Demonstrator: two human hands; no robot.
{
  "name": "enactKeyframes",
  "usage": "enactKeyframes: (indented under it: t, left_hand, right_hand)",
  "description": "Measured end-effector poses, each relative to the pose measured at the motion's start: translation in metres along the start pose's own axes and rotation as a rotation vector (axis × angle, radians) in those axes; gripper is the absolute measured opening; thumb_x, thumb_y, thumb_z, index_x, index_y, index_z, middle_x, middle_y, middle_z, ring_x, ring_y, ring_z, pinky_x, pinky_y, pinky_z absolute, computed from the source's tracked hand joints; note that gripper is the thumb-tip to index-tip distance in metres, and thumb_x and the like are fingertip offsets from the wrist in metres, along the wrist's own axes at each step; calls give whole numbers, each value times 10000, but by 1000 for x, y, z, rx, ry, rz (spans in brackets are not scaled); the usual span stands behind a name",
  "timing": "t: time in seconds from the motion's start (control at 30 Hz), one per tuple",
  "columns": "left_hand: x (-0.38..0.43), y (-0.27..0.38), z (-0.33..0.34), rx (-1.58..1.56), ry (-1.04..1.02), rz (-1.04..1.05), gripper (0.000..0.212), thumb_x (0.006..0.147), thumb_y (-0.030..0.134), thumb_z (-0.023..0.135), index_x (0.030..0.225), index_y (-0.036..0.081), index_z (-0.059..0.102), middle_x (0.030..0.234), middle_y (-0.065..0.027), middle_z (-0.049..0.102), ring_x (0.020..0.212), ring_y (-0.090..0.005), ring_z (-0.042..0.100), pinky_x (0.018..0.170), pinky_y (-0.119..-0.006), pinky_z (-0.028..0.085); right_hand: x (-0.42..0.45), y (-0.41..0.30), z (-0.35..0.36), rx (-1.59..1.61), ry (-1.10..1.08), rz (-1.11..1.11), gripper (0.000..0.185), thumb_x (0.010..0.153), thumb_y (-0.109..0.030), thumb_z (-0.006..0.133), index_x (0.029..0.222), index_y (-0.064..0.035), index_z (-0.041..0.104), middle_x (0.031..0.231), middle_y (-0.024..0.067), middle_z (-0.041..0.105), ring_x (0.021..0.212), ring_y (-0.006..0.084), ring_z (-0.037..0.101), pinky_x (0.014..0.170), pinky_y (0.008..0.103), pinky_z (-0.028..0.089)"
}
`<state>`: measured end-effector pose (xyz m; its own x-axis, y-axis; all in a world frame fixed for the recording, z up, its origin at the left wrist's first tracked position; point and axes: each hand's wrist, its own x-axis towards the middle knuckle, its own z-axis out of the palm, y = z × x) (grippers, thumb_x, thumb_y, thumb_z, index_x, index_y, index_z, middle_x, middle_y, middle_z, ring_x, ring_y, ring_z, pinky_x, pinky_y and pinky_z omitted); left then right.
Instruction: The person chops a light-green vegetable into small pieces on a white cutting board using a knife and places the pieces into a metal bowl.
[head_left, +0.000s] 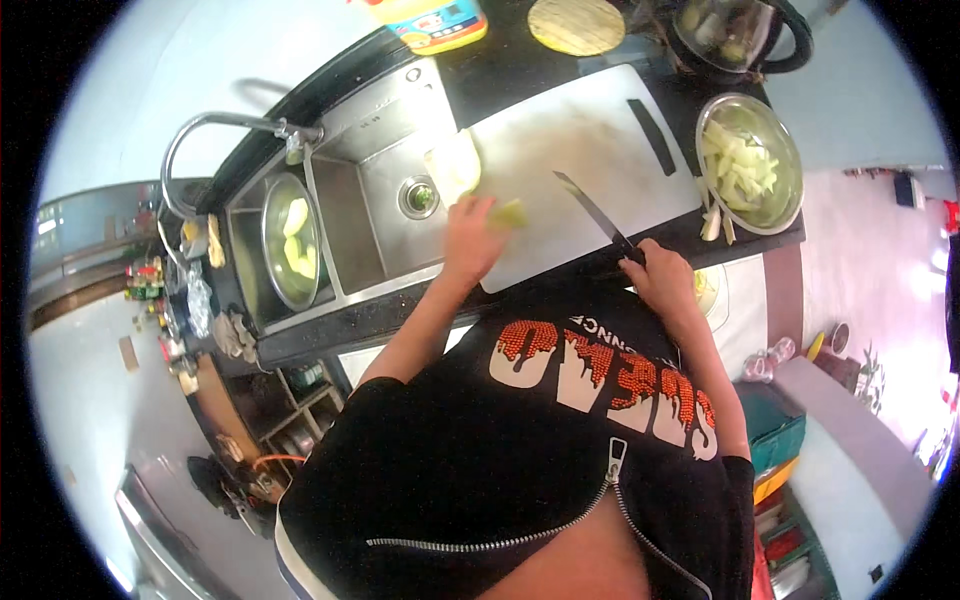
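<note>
My right hand (664, 279) grips the black handle of a kitchen knife (596, 214), its blade slanting up and left over the white cutting board (540, 142). Over the board's left end is my left hand (474, 238), blurred, with a pale green vegetable piece (510, 215) at its fingers. Just beyond that hand a larger pale vegetable piece (455, 169) lies at the board's left edge, beside the sink. Brownish stains mark the board's surface.
Cut pale green pieces fill a steel bowl (787, 169) at right. A steel bowl (291, 244) with peeled pieces sits in the left sink basin, near the faucet (217, 120). Behind the board are a round wooden board (576, 26), a dark-handled jug (731, 37) and a yellow bottle (446, 26).
</note>
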<state>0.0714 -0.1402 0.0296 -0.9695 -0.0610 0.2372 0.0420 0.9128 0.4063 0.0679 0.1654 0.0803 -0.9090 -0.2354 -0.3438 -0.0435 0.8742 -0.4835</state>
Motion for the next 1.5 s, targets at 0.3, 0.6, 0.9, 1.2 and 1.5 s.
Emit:
enactKeyframes:
  t: [0.3,0.6,0.9,1.2,1.5]
  left_hand:
    - [17,24,46,-309,-239,-117,494,754,107,673,1225,51,537,943,-145,618,859,-301,608,779,-383,498]
    - [41,75,70,-944,-364,-603,437,818,111,631,1210,-45,512,748,-135,643,702,-251,652,652,-346,515]
    - [70,89,60,-443,5,270,293,764,137,705,1042,102,619,946,-87,582,892,-293,600,708,-388,504]
    - [103,62,71,-288,247,442,184,759,105,702,930,65,645,893,-97,595,782,-294,582,669,-381,497]
    - [53,65,59,-515,-90,-173,264,778,165,733,966,2,645,904,-139,641,730,-241,634,687,-354,514]
  right_hand:
    - [9,-14,1,-30,-11,26,371,869,-383,615,918,-19,558,796,219,648,806,417,631,720,500,486]
    - [-1,-21,0,-46,17,211,360,876,-355,602,954,-5,561,830,258,643,847,455,609,740,515,465]
    - [0,-11,10,123,122,151,347,874,-356,614,881,-18,538,755,255,633,755,452,618,674,528,477]
    - [-4,-18,-2,49,187,147,307,880,-319,608,870,-25,521,743,205,642,757,410,632,675,500,483]
    - [-2,-22,-6,-105,36,93,280,887,-292,601,867,-25,520,780,179,656,754,386,647,673,489,497]
